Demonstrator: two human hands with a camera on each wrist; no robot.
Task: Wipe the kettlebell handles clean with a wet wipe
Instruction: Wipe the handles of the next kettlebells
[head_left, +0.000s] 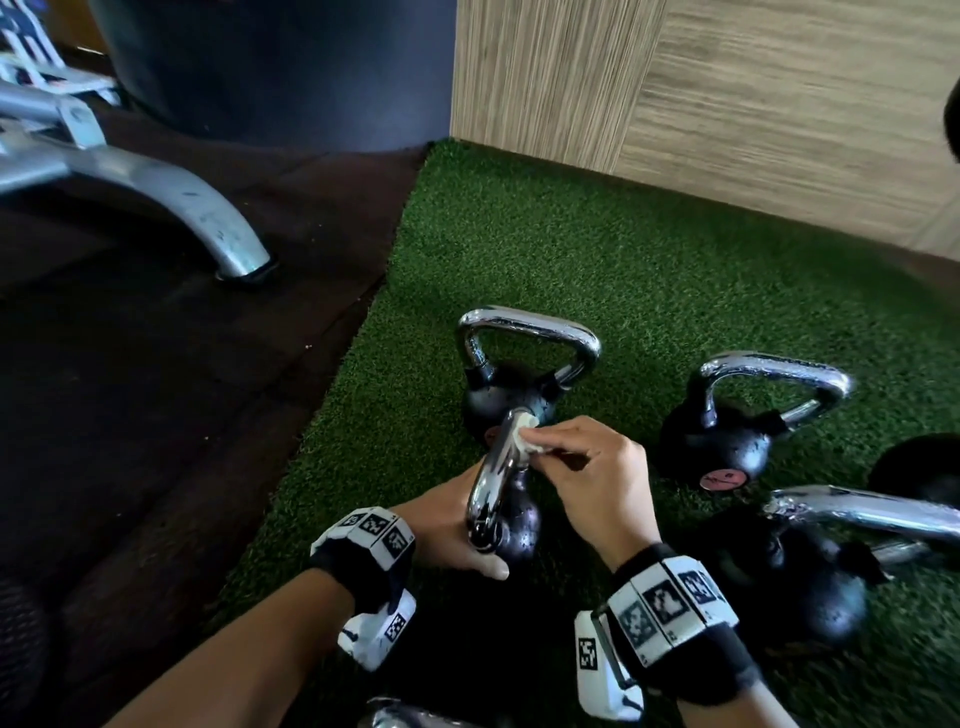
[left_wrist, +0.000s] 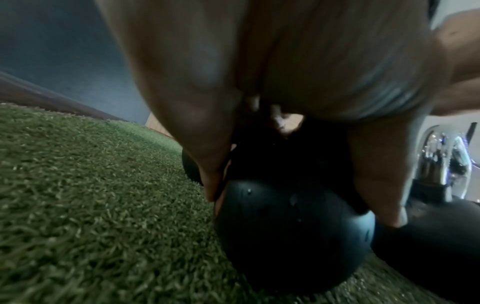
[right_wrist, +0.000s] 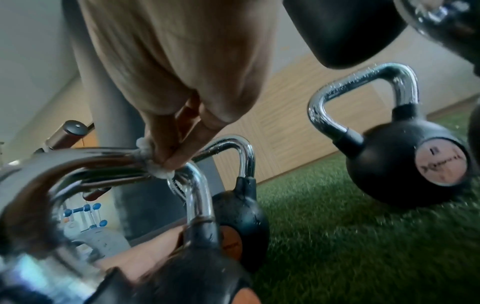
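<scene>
A small black kettlebell (head_left: 514, 525) with a chrome handle (head_left: 493, 473) is tilted over the green turf. My left hand (head_left: 447, 525) grips its black ball (left_wrist: 293, 232) from below and behind, thumb and fingers wrapped round it. My right hand (head_left: 592, 478) pinches a crumpled white wet wipe (head_left: 524, 436) against the far corner of that handle. The right wrist view shows the wipe (right_wrist: 153, 164) wrapped on the chrome bar (right_wrist: 91, 162) under my fingertips (right_wrist: 176, 158).
Two more kettlebells stand upright on the turf, one behind the hands (head_left: 519, 374) and one to the right (head_left: 737, 431). A larger kettlebell (head_left: 810, 571) lies at the right edge. A grey machine leg (head_left: 208, 208) is on dark flooring at left; a wood-panel wall (head_left: 727, 93) stands behind.
</scene>
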